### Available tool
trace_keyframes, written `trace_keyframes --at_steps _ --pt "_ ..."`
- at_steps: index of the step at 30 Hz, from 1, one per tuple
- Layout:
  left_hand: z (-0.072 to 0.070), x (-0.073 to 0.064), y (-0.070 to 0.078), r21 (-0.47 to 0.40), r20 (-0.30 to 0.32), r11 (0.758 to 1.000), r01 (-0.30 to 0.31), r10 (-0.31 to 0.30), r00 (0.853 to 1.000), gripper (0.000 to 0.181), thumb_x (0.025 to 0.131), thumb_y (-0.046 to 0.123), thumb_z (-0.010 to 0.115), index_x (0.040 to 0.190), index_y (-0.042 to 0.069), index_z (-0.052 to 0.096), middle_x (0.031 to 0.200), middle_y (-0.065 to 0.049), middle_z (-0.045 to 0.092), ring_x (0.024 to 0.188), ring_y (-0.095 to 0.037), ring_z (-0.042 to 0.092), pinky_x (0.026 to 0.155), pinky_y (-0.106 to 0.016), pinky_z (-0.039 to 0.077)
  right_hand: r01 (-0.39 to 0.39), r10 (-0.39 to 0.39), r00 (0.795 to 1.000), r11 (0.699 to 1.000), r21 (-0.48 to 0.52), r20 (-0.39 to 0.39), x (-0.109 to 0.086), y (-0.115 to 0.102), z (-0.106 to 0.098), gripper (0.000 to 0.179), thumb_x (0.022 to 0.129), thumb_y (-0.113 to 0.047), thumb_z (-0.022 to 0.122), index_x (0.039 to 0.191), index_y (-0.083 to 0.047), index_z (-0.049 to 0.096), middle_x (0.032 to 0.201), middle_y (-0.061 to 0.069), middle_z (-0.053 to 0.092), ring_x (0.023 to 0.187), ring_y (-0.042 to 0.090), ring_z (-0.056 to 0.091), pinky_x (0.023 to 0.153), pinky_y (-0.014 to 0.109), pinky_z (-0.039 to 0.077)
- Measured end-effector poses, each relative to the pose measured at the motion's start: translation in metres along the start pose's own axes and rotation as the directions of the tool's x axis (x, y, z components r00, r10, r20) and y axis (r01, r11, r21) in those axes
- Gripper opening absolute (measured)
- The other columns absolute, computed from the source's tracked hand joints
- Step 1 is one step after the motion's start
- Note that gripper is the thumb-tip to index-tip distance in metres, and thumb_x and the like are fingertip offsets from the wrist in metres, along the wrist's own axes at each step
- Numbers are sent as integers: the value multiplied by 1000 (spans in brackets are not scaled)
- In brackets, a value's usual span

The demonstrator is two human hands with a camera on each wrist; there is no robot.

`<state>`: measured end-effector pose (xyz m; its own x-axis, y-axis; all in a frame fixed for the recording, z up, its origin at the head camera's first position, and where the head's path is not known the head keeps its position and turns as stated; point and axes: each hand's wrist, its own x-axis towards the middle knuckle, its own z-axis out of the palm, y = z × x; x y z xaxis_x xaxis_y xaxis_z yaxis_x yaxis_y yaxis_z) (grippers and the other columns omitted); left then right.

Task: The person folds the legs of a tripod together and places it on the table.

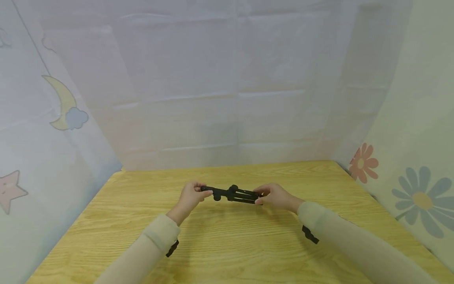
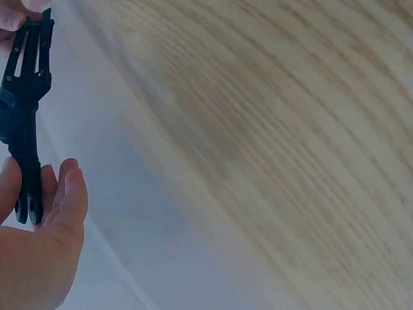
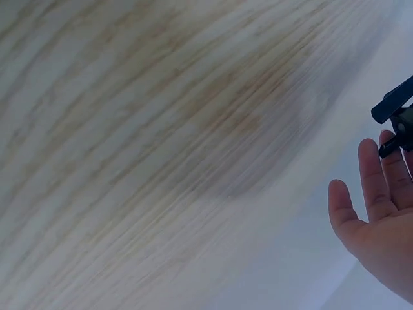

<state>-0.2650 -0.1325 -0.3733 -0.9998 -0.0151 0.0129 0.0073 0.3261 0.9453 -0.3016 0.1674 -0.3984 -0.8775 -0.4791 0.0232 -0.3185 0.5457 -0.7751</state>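
A black folded mini tripod (image 1: 222, 192) is held level above the wooden table, between both hands. My left hand (image 1: 188, 199) pinches its narrow end between thumb and fingers. At the other end, where the slim legs lie close together with small gaps, my right hand (image 1: 276, 196) grips the leg tips. Round knobs stick out near the tripod's middle. The left wrist view has the tripod (image 2: 26, 123) upright at the left edge, with the left hand (image 2: 48, 239) below. Only part of the tripod (image 3: 395, 103) shows in the right wrist view, against the fingers of the right hand (image 3: 387, 213).
The wood-grain table (image 1: 227, 244) spreads beneath both arms. A pale creased sheet (image 1: 213, 79) hangs behind its far edge. Side walls carry printed pictures, a moon (image 1: 64, 100) at left and a blue flower (image 1: 423, 200) at right. Dark straps sit under both cuffs.
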Motion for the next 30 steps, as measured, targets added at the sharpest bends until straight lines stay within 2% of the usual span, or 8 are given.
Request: trace_keyframes --at_steps 3,7,11,16,18,24,30 --pt "3 1 -3 27 -5 1000 13 -13 1000 33 87 6 73 113 -8 60 98 -17 66 90 -35 61 78 -45 51 -12 12 1000 1000 16 -3 1 2 -2 54 86 -21 76 129 5 59 123 17 62 99 23 59 82 40 52" --pt "7 2 -7 78 -4 997 4 -4 1000 26 84 6 76 104 -5 63 92 -13 65 82 -27 59 70 -36 48 -30 30 1000 999 16 -9 2 7 -3 53 84 -18 78 127 6 60 122 16 63 99 23 58 83 40 51" --pt "9 3 -10 113 0 994 -10 10 1000 25 82 5 78 101 -3 64 93 -12 64 83 -23 59 72 -35 48 -39 39 999 999 0 -23 3 11 -2 52 82 -16 79 126 5 61 120 16 64 102 25 59 84 42 51" --pt "11 3 -13 149 -2 989 -10 10 1000 25 80 5 79 98 -3 64 93 -12 64 83 -24 59 71 -36 50 -34 33 999 999 -15 -39 5 13 -1 52 80 -14 81 124 6 62 118 15 65 92 20 58 79 38 50" --pt "12 3 -15 161 6 987 -12 11 1000 24 80 5 80 96 -3 64 91 -12 64 80 -23 58 68 -35 49 -40 39 998 999 -20 -42 6 14 -1 51 80 -13 81 124 6 63 116 15 66 87 19 55 76 36 48" --pt "13 5 -21 196 57 980 -30 19 998 24 80 4 79 95 -5 63 89 -11 62 77 -21 58 65 -32 50 -54 52 998 997 -49 -45 6 16 0 50 79 -11 81 122 5 64 114 13 66 88 19 55 75 36 48" --pt "15 8 -27 225 102 974 -16 -8 995 24 81 2 78 97 -6 62 85 -11 63 74 -20 63 64 -30 52 -48 44 998 996 -79 -52 8 20 2 46 77 -8 82 119 5 66 102 7 67 74 17 49 65 32 43"
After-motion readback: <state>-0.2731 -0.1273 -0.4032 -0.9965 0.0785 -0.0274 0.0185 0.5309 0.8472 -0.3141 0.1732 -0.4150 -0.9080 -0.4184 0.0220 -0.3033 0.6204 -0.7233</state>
